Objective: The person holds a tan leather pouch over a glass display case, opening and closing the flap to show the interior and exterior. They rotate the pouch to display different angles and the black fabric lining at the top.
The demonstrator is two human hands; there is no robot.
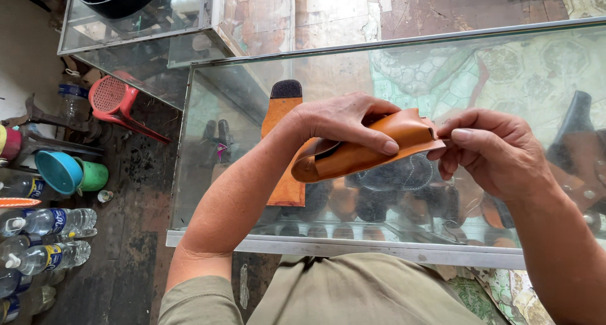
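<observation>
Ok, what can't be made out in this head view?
- Tan leather pouch: its middle is hidden by the left hand, its right tip by the right hand.
- Dark items inside the glass case: blurred by smudged, reflective glass.
- Dark leather piece: cut off at the right edge.

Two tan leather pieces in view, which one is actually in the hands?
The folded leather pouch, gripped by the left hand and pinched at its end by the right hand. The flat leather strip with the dark tip lies untouched on the glass case.
</observation>
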